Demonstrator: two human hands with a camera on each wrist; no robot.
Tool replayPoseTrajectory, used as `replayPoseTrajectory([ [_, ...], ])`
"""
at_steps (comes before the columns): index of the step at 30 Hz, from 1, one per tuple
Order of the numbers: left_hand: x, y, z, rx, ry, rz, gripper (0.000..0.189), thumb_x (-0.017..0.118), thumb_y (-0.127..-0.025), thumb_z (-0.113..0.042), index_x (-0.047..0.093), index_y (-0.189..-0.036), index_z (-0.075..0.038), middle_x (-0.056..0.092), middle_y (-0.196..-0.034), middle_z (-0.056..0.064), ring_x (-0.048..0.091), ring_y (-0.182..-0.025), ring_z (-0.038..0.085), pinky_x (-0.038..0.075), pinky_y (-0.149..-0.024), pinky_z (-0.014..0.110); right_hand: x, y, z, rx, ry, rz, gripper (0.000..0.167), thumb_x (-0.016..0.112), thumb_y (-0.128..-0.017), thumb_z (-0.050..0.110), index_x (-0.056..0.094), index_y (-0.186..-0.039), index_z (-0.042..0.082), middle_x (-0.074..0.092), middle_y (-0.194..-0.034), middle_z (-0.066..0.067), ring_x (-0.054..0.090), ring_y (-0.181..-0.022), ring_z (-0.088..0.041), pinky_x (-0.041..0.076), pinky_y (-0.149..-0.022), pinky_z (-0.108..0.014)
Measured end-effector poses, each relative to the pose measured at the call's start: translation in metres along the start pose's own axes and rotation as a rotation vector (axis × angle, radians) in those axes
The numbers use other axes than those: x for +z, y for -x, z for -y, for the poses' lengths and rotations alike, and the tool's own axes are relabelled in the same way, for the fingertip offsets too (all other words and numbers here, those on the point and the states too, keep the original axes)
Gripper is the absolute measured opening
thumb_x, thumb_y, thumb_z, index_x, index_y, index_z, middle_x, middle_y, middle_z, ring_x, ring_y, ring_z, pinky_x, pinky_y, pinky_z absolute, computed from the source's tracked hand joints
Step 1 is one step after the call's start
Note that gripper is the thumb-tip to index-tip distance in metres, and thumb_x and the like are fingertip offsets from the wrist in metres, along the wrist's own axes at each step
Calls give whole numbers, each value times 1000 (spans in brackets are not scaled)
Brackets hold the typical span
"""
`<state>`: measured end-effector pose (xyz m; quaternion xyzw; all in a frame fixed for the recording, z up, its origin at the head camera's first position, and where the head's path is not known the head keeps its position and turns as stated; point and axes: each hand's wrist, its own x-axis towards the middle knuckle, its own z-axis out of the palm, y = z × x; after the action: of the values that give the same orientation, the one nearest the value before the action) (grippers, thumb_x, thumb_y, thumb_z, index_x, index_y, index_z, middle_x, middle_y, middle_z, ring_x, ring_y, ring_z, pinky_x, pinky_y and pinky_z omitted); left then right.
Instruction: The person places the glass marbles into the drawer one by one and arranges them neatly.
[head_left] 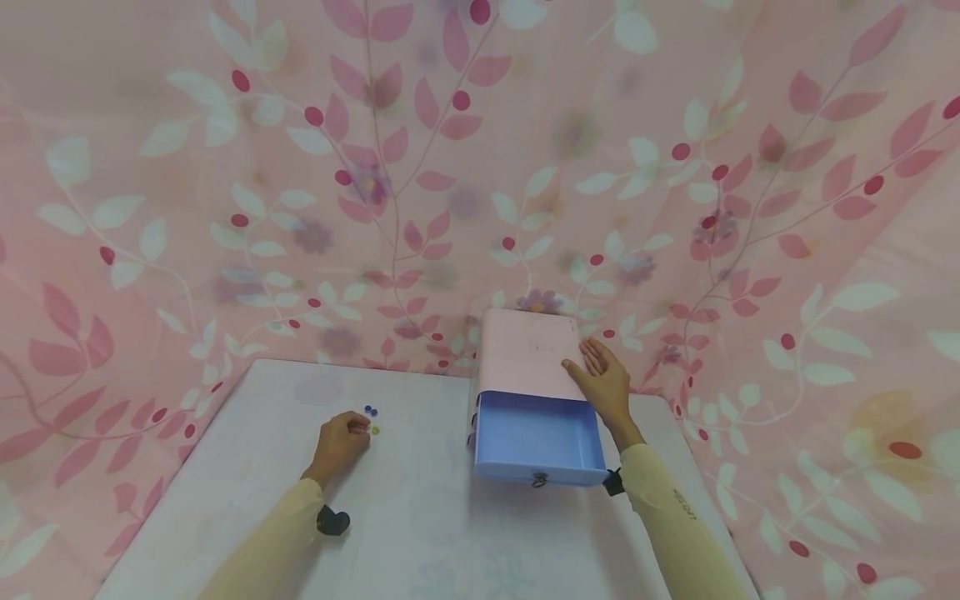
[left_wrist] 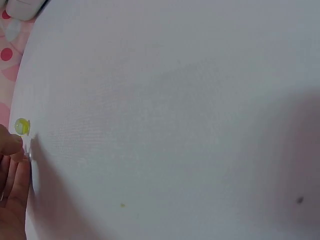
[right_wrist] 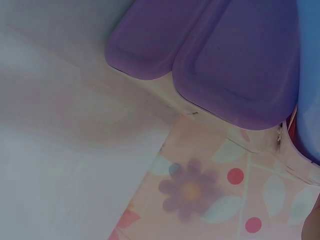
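Note:
My left hand (head_left: 341,446) is low over the table's left part, its fingers bent toward the tabletop. Just beyond its fingertips lie a yellow-green marble (head_left: 376,430) and two small blue marbles (head_left: 371,411). The left wrist view shows the yellow marble (left_wrist: 22,126) beside the thumb; a clear glint sits at the fingertips, but whether they pinch something is unclear. My right hand (head_left: 606,385) rests with extended fingers along the right side of a pink-topped drawer box (head_left: 528,350), thumb on its top. The box's blue drawer (head_left: 540,475) is pulled out, with nothing visible inside.
A small metal lock or latch (head_left: 539,479) is on the blue drawer's front. Purple drawer fronts (right_wrist: 240,65) show below it in the right wrist view. The white table (head_left: 420,500) meets a pink floral cloth (head_left: 420,208) behind the box.

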<state>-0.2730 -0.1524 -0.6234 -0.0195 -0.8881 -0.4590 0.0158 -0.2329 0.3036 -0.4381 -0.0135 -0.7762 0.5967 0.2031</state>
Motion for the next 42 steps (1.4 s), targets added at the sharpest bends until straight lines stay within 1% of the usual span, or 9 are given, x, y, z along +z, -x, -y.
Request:
replayPoseTrajectory([
  [5,-3,0,-2,4,12,-29,19,70,-83,-4,69,-101,-4,68,-94,9,64,-88,23,53,-79,38,0,-1,-1,-5,-20,-3,73,80,-79,4,44,-141,-6,49,-140,-23,47,-130,-35,40,-103,-35],
  [8,-4,-1,-5,42,33,-56,18,72,-84,-6,69,-101,-4,69,-95,9,64,-88,23,55,-78,36,-1,-1,-1,-8,-12,0,74,81,-79,6,44,-142,-5,49,-140,-23,47,-130,-34,39,-104,-36],
  [14,-4,-2,-24,203,107,-153,13,78,-82,-8,72,-94,-6,71,-92,5,67,-87,21,55,-75,25,-2,-1,-2,-11,-4,6,73,81,-79,8,44,-141,-4,49,-140,-23,47,-130,-32,39,-104,-37],
  [18,-5,-3,-48,337,177,-196,13,81,-79,-7,73,-89,-8,70,-88,3,69,-83,20,54,-72,18,-3,-1,-1,-8,-20,1,73,81,-79,7,45,-141,-4,50,-140,-24,48,-130,-31,39,-104,-35],
  [22,-5,-5,-73,495,186,-232,14,82,-77,-6,73,-88,-8,70,-86,3,68,-80,20,54,-72,17,-3,-1,-1,-8,-18,-3,72,81,-79,7,45,-141,-4,50,-140,-23,48,-130,-31,40,-103,-33],
  [26,-5,-5,-96,593,214,-232,16,83,-76,-8,72,-87,-8,69,-86,2,67,-78,18,55,-72,19,-2,0,-2,-4,-25,2,73,81,-79,7,45,-141,-4,50,-140,-23,48,-130,-31,39,-103,-35],
  [30,-5,-5,-112,614,269,-194,17,84,-75,-9,71,-86,-9,68,-86,0,68,-80,17,56,-71,21,-1,0,-2,-1,-30,4,73,81,-79,6,44,-141,-4,48,-140,-25,47,-130,-33,39,-104,-37],
  [35,-1,-3,-120,574,333,-148,17,84,-75,-10,72,-86,-11,68,-86,0,68,-81,17,58,-72,31,0,0,-2,-1,-25,-2,73,81,-79,7,45,-141,-4,49,-140,-25,48,-130,-33,39,-104,-37],
  [42,4,1,-130,571,414,-111,16,83,-74,-2,72,-86,-3,69,-87,11,68,-82,28,58,-73,42,0,-1,-2,5,-5,0,73,81,-79,9,45,-142,-2,50,-140,-22,48,-130,-31,40,-103,-33],
])
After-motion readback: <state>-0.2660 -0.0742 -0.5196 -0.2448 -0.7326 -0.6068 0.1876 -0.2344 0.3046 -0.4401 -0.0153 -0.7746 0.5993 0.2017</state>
